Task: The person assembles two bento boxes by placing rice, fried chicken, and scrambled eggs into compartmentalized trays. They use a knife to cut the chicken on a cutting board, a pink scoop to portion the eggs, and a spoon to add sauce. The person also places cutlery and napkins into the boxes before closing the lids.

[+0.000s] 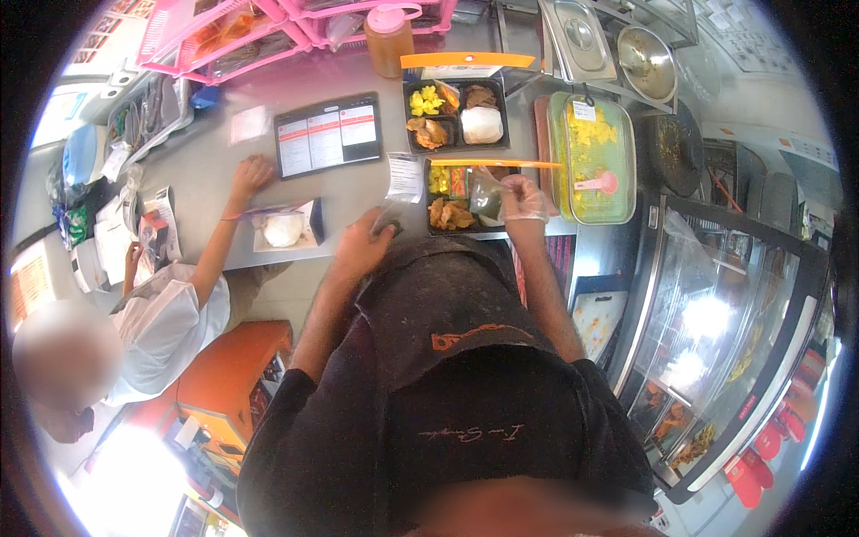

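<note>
My right hand (524, 200), in a clear plastic glove, is closed on a small clear plastic packet (486, 191) over the right side of the nearer black meal box (446, 230). Brown fried pieces (450, 215) and yellow food fill that box's left part. At the counter's front edge, left of the box, my left hand (367, 240) is bare. Its fingers are curled around something small and dark that I cannot make out. Behind the nearer box stands a second black meal box (458, 148), holding yellow food, brown pieces and a white portion. A printed slip (405, 178) lies beside the boxes.
A green-rimmed tray (617, 201) of yellow food with a pink scoop (598, 183) is at right, near a glass display case (716, 313). A tablet (328, 136), a brown-filled jar (388, 49) and pink baskets (304, 22) stand behind. A co-worker's hand (253, 174) rests at left.
</note>
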Motion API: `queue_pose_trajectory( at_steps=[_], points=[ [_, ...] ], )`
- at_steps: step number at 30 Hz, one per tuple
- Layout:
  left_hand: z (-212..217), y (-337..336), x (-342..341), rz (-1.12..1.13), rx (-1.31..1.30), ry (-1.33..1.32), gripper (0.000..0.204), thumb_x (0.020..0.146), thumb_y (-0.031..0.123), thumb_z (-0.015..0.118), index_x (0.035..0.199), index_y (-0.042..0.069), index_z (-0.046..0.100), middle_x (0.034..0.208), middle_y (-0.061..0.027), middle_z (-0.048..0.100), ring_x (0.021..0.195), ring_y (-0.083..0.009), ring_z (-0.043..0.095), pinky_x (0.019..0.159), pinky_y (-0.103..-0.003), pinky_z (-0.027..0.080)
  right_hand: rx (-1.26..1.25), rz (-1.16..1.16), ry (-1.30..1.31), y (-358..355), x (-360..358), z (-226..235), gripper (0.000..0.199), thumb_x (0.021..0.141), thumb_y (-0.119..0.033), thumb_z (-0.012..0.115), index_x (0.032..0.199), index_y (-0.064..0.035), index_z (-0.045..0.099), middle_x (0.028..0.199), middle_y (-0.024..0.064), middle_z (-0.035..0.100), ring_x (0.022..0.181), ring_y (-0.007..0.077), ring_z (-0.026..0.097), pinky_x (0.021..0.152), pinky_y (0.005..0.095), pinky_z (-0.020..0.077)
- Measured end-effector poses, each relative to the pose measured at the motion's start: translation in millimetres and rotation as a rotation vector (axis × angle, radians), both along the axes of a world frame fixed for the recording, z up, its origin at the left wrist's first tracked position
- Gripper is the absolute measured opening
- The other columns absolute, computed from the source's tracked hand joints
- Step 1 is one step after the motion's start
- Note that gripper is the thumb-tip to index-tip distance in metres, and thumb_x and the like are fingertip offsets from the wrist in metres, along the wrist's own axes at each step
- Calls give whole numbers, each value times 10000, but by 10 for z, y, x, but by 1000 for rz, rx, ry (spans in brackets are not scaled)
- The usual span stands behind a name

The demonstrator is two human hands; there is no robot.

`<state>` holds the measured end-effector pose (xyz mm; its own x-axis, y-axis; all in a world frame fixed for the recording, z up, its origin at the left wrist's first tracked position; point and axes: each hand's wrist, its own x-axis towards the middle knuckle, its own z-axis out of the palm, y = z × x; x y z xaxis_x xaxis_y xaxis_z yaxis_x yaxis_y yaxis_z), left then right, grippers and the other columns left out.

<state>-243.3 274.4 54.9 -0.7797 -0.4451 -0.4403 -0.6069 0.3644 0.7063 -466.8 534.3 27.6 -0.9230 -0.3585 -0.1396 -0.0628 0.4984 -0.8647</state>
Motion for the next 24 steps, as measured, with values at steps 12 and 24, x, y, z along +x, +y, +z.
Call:
queue_pose_trajectory(
  at_steps=[12, 24],
  points=[
    [-51, -95, -103, 25, 17, 51, 544, 1013, 338, 756, 1477, 72, 659, 1219, -255, 785, 951, -395, 796, 890, -488, 609, 353, 181, 174, -30, 439, 273, 308, 1063, -230, 662, 1352, -143, 724, 1312, 162, 756, 1177, 408, 729, 1022, 500, 579],
    [-5, -98, -78, 10, -32, 35, 575, 1012, 355, 762, 1449, -3, 657, 1211, -315, 765, 1028, -445, 786, 937, -503, 602, 398, 215, -15, -11, 381, 21, 363, 1002, -97, 713, 1365, -115, 724, 1252, 212, 768, 1148, 400, 746, 988, 469, 581]
  ],
)
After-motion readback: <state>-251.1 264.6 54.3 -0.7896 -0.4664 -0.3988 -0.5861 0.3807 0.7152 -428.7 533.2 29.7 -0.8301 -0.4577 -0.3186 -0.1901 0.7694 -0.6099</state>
